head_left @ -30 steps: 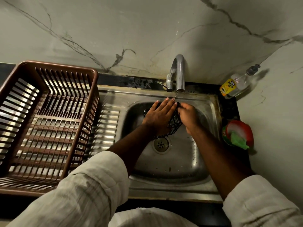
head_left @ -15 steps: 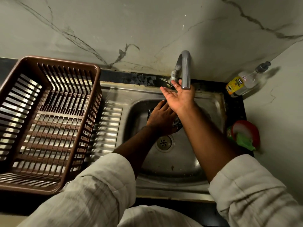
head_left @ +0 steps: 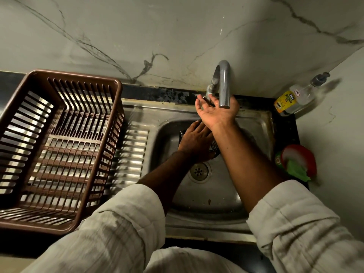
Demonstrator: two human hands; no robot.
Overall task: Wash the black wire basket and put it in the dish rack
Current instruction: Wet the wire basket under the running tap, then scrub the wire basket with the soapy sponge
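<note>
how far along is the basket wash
Nothing looks finished. In hand: the left hand rests on the black wire basket in the sink, the right hand is at the tap. Left: finish washing, then move it to the dish rack, which holds nothing.

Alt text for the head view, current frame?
A person's left hand rests on a black wire basket in a steel sink while the right hand, palm up, is at the tap. A brown dish rack stands to the left.
</note>
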